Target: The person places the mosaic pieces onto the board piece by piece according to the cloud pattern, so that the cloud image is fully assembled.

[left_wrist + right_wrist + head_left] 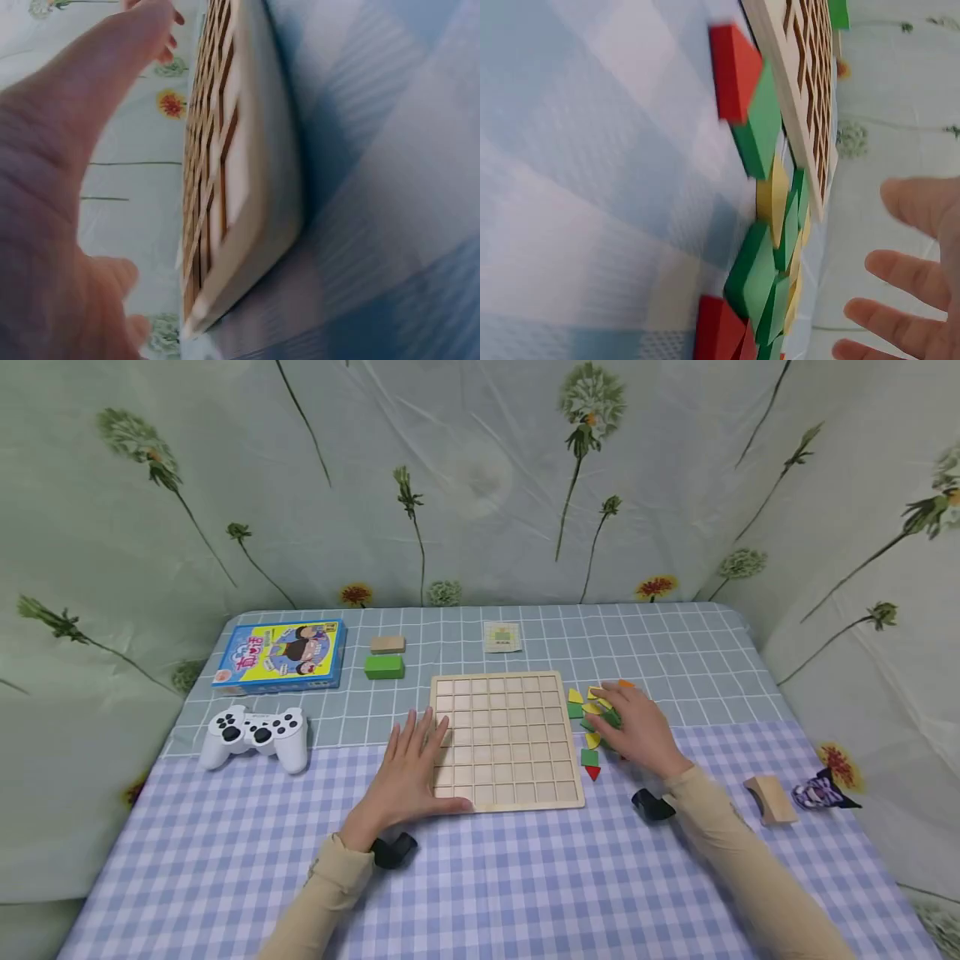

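A square wooden grid board (498, 743) lies in the middle of the table. My left hand (408, 770) rests at its left side, fingers spread and thumb along the front edge; the left wrist view shows the board's corner (259, 232) close beside the thumb (112, 67). My right hand (637, 727) hovers over a loose pile of small coloured blocks to the right of the board, its fingers apart and holding nothing. In the right wrist view the pile shows a red triangular block (735, 71), a yellow block (772, 199) and several green ones (751, 270).
Behind the board lies a small printed card (502, 637). At the left are a boxed game (281, 656), a white game controller (257, 735), a green block (384, 667) and a plain wooden block (387, 645). An arched wooden block (771, 800) and a purple-black figure (823, 792) stand far right.
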{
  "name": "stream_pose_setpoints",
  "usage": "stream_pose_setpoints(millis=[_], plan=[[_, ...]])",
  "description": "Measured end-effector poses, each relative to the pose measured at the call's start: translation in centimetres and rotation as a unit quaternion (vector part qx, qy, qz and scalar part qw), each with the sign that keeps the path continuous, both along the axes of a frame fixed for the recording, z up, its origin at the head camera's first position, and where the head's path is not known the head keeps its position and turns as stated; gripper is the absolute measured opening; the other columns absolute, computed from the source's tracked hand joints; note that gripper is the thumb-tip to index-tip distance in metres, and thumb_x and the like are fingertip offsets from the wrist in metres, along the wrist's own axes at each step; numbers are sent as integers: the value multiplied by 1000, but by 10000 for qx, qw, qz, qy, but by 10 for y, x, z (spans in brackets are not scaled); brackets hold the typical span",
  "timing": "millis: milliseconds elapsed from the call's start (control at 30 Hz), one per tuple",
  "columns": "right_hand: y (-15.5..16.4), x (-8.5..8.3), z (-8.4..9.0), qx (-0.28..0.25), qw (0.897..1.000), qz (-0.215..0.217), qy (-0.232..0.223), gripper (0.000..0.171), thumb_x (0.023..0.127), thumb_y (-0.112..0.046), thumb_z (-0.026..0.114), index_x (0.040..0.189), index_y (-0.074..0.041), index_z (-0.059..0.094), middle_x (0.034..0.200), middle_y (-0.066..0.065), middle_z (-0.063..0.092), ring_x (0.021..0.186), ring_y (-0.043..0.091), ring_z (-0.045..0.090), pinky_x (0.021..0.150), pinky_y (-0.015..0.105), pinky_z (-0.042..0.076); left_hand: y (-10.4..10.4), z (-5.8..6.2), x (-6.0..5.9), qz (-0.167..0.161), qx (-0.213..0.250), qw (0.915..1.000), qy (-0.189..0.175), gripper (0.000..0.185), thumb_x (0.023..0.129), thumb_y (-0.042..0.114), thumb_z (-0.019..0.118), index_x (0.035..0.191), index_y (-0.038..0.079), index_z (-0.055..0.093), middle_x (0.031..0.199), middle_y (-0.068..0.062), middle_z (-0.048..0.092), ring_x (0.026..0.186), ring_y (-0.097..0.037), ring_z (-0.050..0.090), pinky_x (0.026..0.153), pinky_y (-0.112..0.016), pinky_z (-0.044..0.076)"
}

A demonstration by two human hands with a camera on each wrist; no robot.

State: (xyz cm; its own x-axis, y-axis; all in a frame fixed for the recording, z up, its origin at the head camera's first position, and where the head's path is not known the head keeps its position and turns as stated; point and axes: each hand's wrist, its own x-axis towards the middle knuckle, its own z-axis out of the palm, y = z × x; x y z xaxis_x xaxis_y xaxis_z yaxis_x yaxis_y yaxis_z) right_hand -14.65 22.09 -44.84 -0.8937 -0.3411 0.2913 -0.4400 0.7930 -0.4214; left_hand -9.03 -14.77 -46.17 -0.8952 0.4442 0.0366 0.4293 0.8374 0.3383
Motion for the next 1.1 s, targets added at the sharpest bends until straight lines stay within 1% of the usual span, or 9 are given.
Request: stream_pose_setpoints(millis=[167, 267, 333, 400, 600, 767, 833, 967, 1100], plan=[[-4, -17, -1, -197, 9991, -260, -259, 34, 89, -24, 68, 113, 0, 67, 110, 18, 63, 106, 37, 52, 85, 53, 44, -2, -10, 6, 121, 160, 9991, -364, 128, 64, 83, 59, 153, 6, 8, 156, -19, 0, 142, -35, -6, 113, -51, 0], [-10, -26, -1, -202, 9983, -301, -454, 33, 89, -25, 68, 110, 0, 69, 106, 17, 64, 102, 36, 53, 85, 50, 45, -3, -16, 7, 181, 231, 9987, -420, 130, 63, 82, 60, 152, 4, 7, 156, -19, -2, 142, -33, -7, 113, -50, -1], [-15, -32, -1, -177, 9978, -310, -551, 32, 88, -25, 69, 108, 0, 70, 104, 17, 65, 99, 35, 53, 83, 49, 45, -3, -19, 7, 219, 297, 9988, -334, 130, 63, 81, 61, 152, 3, 8, 156, -19, -1, 142, -32, -6, 113, -49, -2], [-18, -36, -1, -102, 9976, -324, -596, 32, 87, -25, 70, 107, 1, 71, 102, 17, 65, 97, 34, 53, 82, 48, 45, -3, -21, 8, 228, 343, 9990, -147, 130, 63, 81, 62, 152, 1, 11, 156, -19, 2, 142, -33, -3, 113, -50, 0], [-22, -42, -3, 338, 9966, -492, -564, 31, 84, -26, 73, 99, 1, 73, 88, 13, 64, 84, 31, 54, 69, 43, 46, 1, -28, 11, 151, 345, 9988, 328, 127, 65, 83, 58, 151, -1, 16, 156, -21, 7, 142, -35, 3, 113, -49, 2], [-24, -46, -7, 333, 9963, -626, -482, 29, 82, -26, 75, 95, 0, 74, 85, 11, 65, 79, 30, 54, 65, 42, 45, 2, -31, 11, 200, 355, 9982, 451, 126, 65, 82, 58, 151, 1, 15, 156, -19, 8, 143, -32, 3, 114, -46, 0], [-25, -46, -7, 200, 9959, -666, -587, 28, 82, -25, 76, 94, 0, 74, 86, 12, 65, 80, 30, 54, 66, 43, 45, 2, -31, 11, 229, 298, 9985, 394, 127, 64, 82, 58, 151, 2, 14, 156, -18, 7, 143, -31, 1, 114, -45, -1], [-24, -47, -8, -264, 9926, -644, -993, 25, 82, -20, 76, 93, 1, 70, 90, 14, 63, 83, 30, 55, 71, 44, 44, 2, -32, 11, 249, 224, 9989, 339, 127, 64, 82, 59, 151, 1, 13, 156, -18, 6, 143, -30, 1, 114, -45, -1], [-20, -48, -8, -869, 9859, -484, -1343, 19, 82, -16, 75, 90, -3, 65, 84, 11, 63, 73, 25, 52, 64, 37, 42, 1, -33, 11, 253, 273, 9983, 452, 127, 64, 83, 57, 151, 0, 16, 156, -20, 9, 143, -31, 3, 114, -46, 1]])
